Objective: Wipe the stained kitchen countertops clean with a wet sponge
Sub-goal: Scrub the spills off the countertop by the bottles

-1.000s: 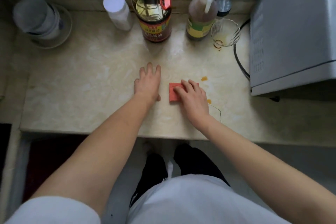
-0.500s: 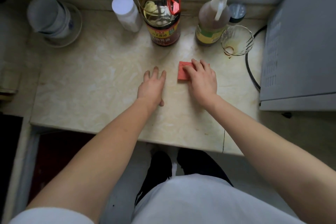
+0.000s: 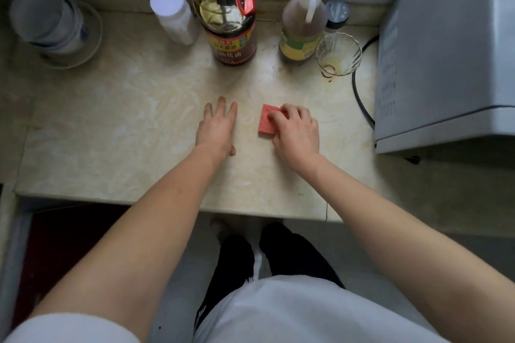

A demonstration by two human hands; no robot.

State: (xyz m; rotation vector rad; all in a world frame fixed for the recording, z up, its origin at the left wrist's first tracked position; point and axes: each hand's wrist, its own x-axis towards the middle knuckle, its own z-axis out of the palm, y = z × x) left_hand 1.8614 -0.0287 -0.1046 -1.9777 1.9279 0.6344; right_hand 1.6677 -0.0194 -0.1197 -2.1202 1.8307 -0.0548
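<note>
Head view looks straight down on a pale marbled counter (image 3: 111, 133). Near the middle of the frame the left hand (image 3: 216, 127) lies flat on the stone, palm down with its fingers straight and slightly spread, holding nothing. Just to its right, the right hand (image 3: 296, 133) has its fingers curled over a red sponge (image 3: 266, 122) and presses it onto the counter; the sponge's left half sticks out from under the fingertips, and the two hands are apart. Along the back wall in the upper part of the frame stand a white-capped jar (image 3: 172, 15), a large dark sauce bottle (image 3: 231, 42) with a red handle, and an amber bottle (image 3: 302, 28) with a yellow label. Just right of the amber bottle is a clear glass (image 3: 338, 54) holding what seems to be yellowish residue, with a small brown stain (image 3: 330, 80) at its foot. A stack of bowls (image 3: 47, 21) sits on a plate at upper left. A grey appliance (image 3: 446, 50) fills the right side, and a black cable (image 3: 359, 92) curves beside it.
</note>
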